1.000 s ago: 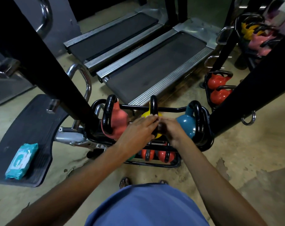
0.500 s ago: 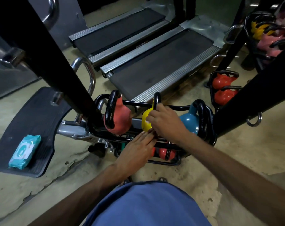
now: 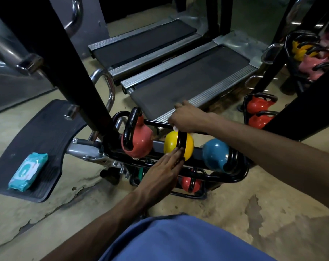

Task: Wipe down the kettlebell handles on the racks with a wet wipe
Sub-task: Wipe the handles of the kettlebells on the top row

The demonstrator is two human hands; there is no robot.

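A low black rack (image 3: 233, 178) holds a pink kettlebell (image 3: 139, 142), a yellow kettlebell (image 3: 171, 145) and a blue kettlebell (image 3: 214, 153) on its top row, each with a black handle. My right hand (image 3: 188, 117) grips the top of the yellow one's handle (image 3: 181, 141) with a white wet wipe (image 3: 175, 128) bunched under the fingers. My left hand (image 3: 163, 170) lies with straight fingers against the lower end of that handle and the yellow body. A red kettlebell (image 3: 190, 183) sits on the lower row.
A teal pack of wipes (image 3: 28, 171) lies on a black footplate (image 3: 37, 132) at left. A thick black post (image 3: 65, 59) rises beside the rack. Two treadmills (image 3: 178, 81) stand behind it. More kettlebell racks (image 3: 259, 110) stand at right. My blue shirt fills the bottom.
My right hand slid up the yellow kettlebell's handle to its top, carrying the wipe. My left hand dropped from the handle to its lower end and stays there with flat fingers.
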